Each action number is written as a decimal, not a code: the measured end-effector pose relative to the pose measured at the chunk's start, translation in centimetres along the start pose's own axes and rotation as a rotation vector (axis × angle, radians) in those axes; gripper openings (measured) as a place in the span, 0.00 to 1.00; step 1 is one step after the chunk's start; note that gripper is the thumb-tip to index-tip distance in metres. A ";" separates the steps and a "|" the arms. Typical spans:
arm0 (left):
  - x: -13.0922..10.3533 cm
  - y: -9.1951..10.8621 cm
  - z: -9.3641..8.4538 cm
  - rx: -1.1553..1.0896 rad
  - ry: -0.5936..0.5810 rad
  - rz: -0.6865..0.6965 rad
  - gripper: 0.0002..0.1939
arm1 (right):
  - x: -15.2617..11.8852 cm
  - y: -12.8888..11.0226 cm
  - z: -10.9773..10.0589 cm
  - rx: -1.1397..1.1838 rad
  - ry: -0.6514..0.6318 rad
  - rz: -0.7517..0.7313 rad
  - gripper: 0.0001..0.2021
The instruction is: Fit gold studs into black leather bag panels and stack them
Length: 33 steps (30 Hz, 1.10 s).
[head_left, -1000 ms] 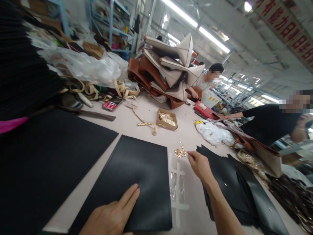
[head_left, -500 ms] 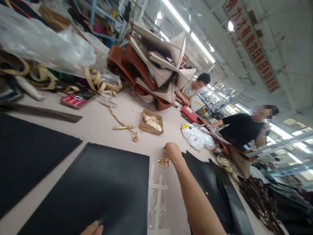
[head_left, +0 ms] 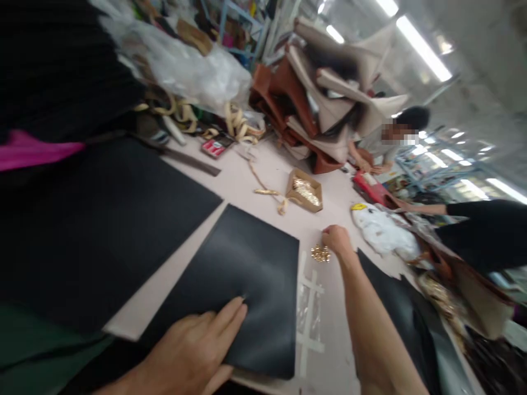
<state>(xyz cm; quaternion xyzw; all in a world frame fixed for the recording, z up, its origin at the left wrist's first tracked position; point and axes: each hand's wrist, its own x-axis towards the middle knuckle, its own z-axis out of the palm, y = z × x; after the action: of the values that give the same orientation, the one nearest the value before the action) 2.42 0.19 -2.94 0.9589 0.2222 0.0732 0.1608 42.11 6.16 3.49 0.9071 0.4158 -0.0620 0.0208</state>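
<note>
My left hand [head_left: 197, 345] lies over the near part of a black leather-like panel [head_left: 255, 263], its fingers stretched out on the surface. By its fingertips is a dimple with a tiny light spot, too blurred to name. Farther off, my right hand [head_left: 338, 240] is closed in a pinch beside a small pile of gold metal studs [head_left: 320, 253]. Whatever is between its fingertips is hidden. Clear film and strips of pale tape [head_left: 310, 315] are stuck on the table right of the panel.
A cardboard box [head_left: 317, 206] of gold pieces stands beyond the pile. Brown and beige bags [head_left: 313, 120] are stacked behind it. Larger black panels [head_left: 156, 214] lie to the left, more black pieces [head_left: 395, 307] to the right. Two people work across the table.
My view has tilted and turned left, shifting the table rightward in the picture. My left hand has come farther over the panel. My right hand stays by the gold pile, still closed.
</note>
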 end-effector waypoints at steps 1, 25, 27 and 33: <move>0.2 0.3 -0.9 0.006 -0.027 0.039 0.34 | -0.6 -0.1 -0.1 0.047 -0.003 -0.017 0.09; -0.2 0.1 -1.1 0.057 0.132 0.109 0.32 | -19.4 -9.7 4.0 0.499 -0.452 -0.420 0.12; -0.2 0.1 -1.1 0.051 0.130 0.114 0.32 | -19.3 -9.9 3.8 0.485 -0.469 -0.406 0.12; -0.2 -0.1 -1.0 0.016 0.128 0.120 0.26 | -17.9 -10.3 3.9 0.499 -0.612 -0.330 0.09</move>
<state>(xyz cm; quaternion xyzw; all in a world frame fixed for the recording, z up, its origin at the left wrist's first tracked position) 2.02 0.47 -2.03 0.9651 0.1748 0.1418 0.1338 22.36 -0.91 2.14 0.7454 0.5022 -0.4297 -0.0870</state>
